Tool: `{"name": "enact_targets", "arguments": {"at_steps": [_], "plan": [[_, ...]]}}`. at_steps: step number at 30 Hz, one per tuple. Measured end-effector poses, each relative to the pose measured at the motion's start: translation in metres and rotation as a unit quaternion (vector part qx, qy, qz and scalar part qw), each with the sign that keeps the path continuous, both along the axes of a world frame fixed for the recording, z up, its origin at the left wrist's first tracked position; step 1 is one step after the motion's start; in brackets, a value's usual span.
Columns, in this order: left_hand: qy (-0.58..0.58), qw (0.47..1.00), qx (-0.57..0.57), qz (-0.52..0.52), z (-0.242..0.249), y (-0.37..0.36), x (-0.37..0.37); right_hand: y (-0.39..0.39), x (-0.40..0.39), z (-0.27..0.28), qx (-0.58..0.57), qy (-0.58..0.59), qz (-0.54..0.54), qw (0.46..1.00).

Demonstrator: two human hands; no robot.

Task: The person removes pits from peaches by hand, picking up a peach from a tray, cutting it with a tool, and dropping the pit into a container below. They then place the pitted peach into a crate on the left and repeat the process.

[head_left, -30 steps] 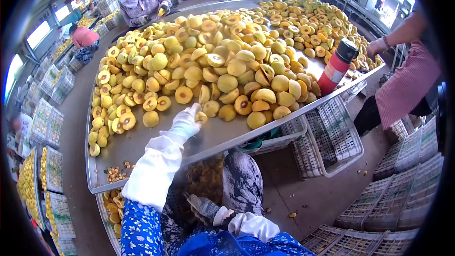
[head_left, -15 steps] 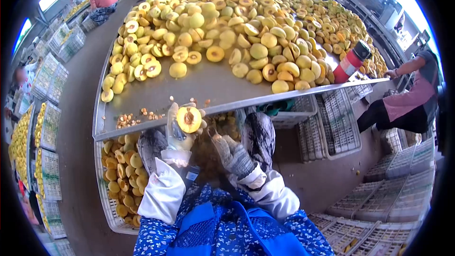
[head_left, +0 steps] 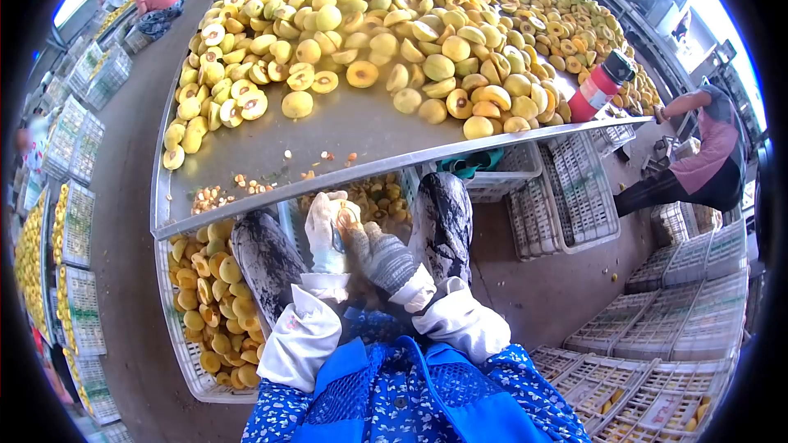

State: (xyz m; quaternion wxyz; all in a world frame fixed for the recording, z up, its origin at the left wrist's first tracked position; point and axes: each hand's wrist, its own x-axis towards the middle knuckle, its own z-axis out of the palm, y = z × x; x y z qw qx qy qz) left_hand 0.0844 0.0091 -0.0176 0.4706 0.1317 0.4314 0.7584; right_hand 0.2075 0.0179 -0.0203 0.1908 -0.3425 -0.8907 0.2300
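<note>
Below the front edge of the steel table, my left hand [head_left: 327,231], in a pale glove, is closed around a halved yellow peach [head_left: 349,215]. The cut face is turned up and partly covered by fingers. My right hand [head_left: 387,259], in a grey knitted glove, is closed with its fingertips at the peach half. It grips a thin metal tool, now mostly hidden by the fingers and the fruit. Underneath both hands, a crate of peach pieces [head_left: 386,201] stands between the knees.
Halved peaches [head_left: 361,74] are heaped on the steel table [head_left: 345,133], with loose pits [head_left: 222,197] near its front edge. A red bottle [head_left: 601,86] stands at right. Peach halves fill a white crate [head_left: 193,369] at lower left. Stacked crates [head_left: 657,320] and a co-worker [head_left: 698,148] are at right.
My left hand has lowered and tilted the peach half from the table edge toward my lap. My right hand has come up to meet it at the cut face.
</note>
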Motion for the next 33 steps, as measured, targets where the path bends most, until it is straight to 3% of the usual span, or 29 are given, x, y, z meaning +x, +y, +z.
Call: {"name": "enact_targets", "arguments": {"at_steps": [2,5,10,11,14,16,18,21,22,24,27,29,31,32,33], "plan": [[0.036,0.999,-0.027,0.030,-0.011,0.003,0.003,-0.002,0.001,-0.008,-0.068,0.000,-0.008,0.998],[0.096,0.993,-0.051,0.054,-0.013,0.002,0.009,-0.005,0.008,-0.004,0.009,0.021,0.026,0.999],[0.171,0.983,-0.053,0.040,0.000,0.000,0.016,0.000,0.010,-0.016,-0.135,0.167,0.011,0.977],[0.148,0.988,-0.042,-0.002,0.004,-0.001,0.016,0.000,0.011,-0.014,-0.177,0.202,0.004,0.963],[0.103,0.988,-0.020,-0.114,0.013,-0.003,0.009,0.001,0.016,-0.012,-0.489,0.340,0.029,0.803],[0.125,0.979,-0.021,-0.159,0.008,0.001,0.002,0.013,0.027,0.010,-0.676,0.227,0.022,0.701],[0.105,0.977,-0.024,-0.186,0.009,-0.001,0.004,0.010,0.030,0.018,-0.753,0.272,0.016,0.599],[0.037,0.997,-0.002,-0.066,0.023,-0.009,0.020,-0.009,0.013,0.003,-0.809,0.385,-0.035,0.443],[-0.003,0.998,0.002,-0.069,0.023,-0.012,0.019,-0.012,0.010,0.004,-0.830,0.401,-0.041,0.386],[0.101,0.988,0.005,-0.117,0.018,-0.016,0.009,0.002,0.026,-0.013,-0.866,0.310,0.087,0.382],[0.286,0.932,-0.015,-0.223,0.016,-0.022,-0.005,0.007,0.021,-0.025,-0.758,0.219,0.085,0.609],[0.270,0.933,-0.015,-0.237,0.026,-0.021,-0.006,0.025,0.032,0.014,-0.896,0.210,0.280,0.274],[-0.039,0.976,0.087,-0.196,0.036,-0.024,0.006,-0.006,0.026,0.016,-0.839,0.304,0.148,0.426],[-0.106,0.968,0.151,-0.171,0.013,-0.019,0.004,-0.023,0.021,0.000,-0.781,0.357,0.098,0.502],[-0.229,0.973,0.002,-0.035,0.027,-0.023,0.009,-0.018,0.022,-0.010,-0.807,0.340,0.096,0.473]]}}
